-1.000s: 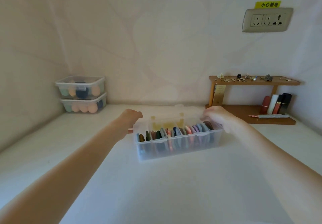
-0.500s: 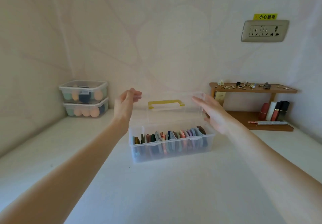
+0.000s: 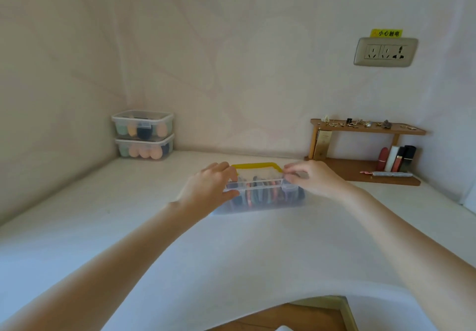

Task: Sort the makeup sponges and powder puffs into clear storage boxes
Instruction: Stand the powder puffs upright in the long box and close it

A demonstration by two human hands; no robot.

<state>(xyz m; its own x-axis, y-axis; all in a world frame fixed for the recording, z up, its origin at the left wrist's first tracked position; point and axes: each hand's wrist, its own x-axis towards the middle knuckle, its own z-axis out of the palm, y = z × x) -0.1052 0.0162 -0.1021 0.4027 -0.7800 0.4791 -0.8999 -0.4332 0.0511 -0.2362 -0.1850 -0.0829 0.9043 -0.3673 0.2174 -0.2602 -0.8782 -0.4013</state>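
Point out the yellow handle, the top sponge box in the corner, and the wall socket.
yellow handle (image 3: 255, 166), head view, middle of the bar.
top sponge box (image 3: 142, 125), head view, front wall.
wall socket (image 3: 385, 52), head view, middle of the faceplate.

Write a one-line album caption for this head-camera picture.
Both hands, left hand and right hand, press the yellow-handled lid onto the puff-filled box.

Yellow sticker (image 3: 386, 33) above the wall socket (image 3: 385, 52), black characters "小心触电".
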